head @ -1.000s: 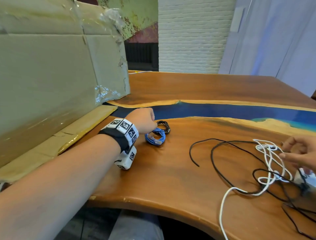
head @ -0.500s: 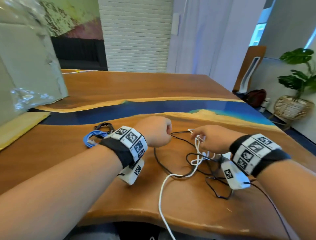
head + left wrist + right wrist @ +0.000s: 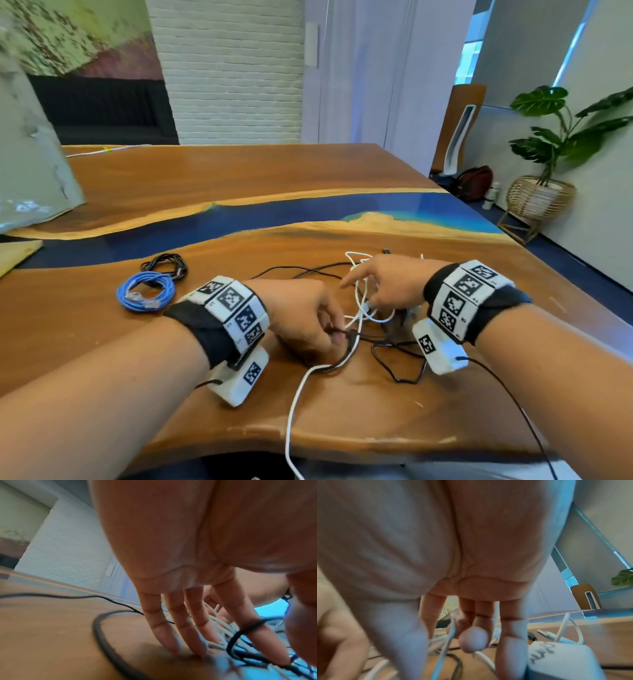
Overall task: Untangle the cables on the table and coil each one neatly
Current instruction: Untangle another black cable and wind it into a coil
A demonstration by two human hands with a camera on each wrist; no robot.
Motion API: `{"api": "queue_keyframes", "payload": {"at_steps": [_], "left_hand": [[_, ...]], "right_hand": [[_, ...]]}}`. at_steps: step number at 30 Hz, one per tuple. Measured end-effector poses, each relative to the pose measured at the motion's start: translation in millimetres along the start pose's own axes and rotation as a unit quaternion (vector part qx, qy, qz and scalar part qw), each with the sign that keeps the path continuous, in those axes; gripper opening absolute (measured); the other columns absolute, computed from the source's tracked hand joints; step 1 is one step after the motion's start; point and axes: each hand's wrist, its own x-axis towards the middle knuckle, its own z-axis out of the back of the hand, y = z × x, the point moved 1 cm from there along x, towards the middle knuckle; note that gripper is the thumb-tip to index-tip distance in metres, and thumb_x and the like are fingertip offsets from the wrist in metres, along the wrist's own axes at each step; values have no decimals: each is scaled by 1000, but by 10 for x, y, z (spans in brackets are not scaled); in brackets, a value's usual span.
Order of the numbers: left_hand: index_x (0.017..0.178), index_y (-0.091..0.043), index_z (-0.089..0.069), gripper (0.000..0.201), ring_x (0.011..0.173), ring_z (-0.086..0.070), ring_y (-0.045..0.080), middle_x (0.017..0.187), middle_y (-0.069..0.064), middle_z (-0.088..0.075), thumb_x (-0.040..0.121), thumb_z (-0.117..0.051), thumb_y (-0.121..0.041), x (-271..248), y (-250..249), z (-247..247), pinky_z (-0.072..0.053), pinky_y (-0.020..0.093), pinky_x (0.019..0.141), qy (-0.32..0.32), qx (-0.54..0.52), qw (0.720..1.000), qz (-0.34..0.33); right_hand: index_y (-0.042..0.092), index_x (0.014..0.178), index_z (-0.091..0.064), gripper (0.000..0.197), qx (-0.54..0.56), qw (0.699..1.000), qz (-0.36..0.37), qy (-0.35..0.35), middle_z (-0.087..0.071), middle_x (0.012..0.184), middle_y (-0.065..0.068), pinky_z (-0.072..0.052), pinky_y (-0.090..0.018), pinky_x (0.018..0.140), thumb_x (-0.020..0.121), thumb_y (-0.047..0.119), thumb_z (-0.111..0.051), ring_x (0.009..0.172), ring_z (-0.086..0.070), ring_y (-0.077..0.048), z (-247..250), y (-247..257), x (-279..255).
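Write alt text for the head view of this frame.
Both hands work a tangle of white cable and black cable on a wooden table: the left hand pinches a black strand, the right hand holds white loops. A coiled blue cable and small black coil lie left.

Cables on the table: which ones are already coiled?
The blue cable and the small black cable behind it, left of the left hand. The white cable and long black cable remain tangled.
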Motion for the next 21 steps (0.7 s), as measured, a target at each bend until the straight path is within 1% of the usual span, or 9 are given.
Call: {"api": "queue_keyframes", "payload": {"at_steps": [2,4,7,9,11,13,15,18,21], "left_hand": [[86,-27,-73,21,81,-64,13,89,-4,-72,89,-71,-48,-29,39,46,-53,34,78,-47,41,998,7],[82,-16,-73,41,75,-63,15,81,1,-71,99,-58,-50,-89,80,168,-50,35,74,-125,6,992,8],[64,-11,-65,58,79,-70,5,73,-1,-72,106,-45,-47,-250,222,383,-50,33,86,-241,-104,965,-2],[56,-17,-54,58,72,-72,14,56,7,-52,108,-44,-41,-356,308,503,-52,41,89,-314,-180,932,-28],[58,-17,-46,55,60,-65,27,56,10,-30,109,-42,-35,-434,390,614,-55,43,82,-386,-244,888,-58],[62,-13,-42,53,51,-58,28,58,10,-27,110,-41,-35,-502,442,741,-57,42,73,-449,-274,848,-71],[68,-13,-46,48,41,-51,23,57,10,-27,110,-40,-36,-551,463,859,-57,39,64,-488,-306,813,-85],[79,-15,-54,40,34,-43,18,53,9,-30,111,-40,-34,-574,402,968,-53,33,52,-516,-310,792,-103],[83,-18,-57,37,34,-38,17,53,4,-34,110,-40,-36,-579,242,1045,-46,31,47,-528,-278,793,-123]], "right_hand": [[39,113,-72,24,-24,1000,0,9,-65,89,15,-46,-23,65,92,27,-69,77,-59,-4,-58,2,11],[31,99,-77,11,-21,999,-10,-28,-65,83,14,-46,-26,66,93,31,-68,82,-60,-12,-59,-30,21],[29,82,-75,17,34,993,-46,-101,-67,79,11,-42,-27,60,93,41,-69,79,-61,-14,52,-164,-7],[26,84,-75,20,56,985,-78,-146,-71,87,3,-43,-29,61,94,42,-68,82,-63,-16,157,-287,-40],[21,89,-76,20,61,974,-108,-192,-72,89,-2,-43,-28,61,96,36,-65,84,-64,-19,251,-426,-69],[19,90,-75,20,71,966,-137,-210,-70,86,-3,-42,-27,59,98,32,-63,83,-64,-20,308,-547,-100],[18,87,-74,20,74,964,-156,-203,-68,81,-3,-42,-28,58,98,31,-64,78,-63,-21,332,-624,-127],[18,82,-71,19,73,965,-167,-187,-63,73,-2,-39,-26,53,97,27,-64,63,-57,-16,325,-643,-151],[20,100,-70,13,74,969,-181,-152,-65,73,-4,-48,-27,51,97,29,-61,57,-58,-19,327,-584,-169]]}}
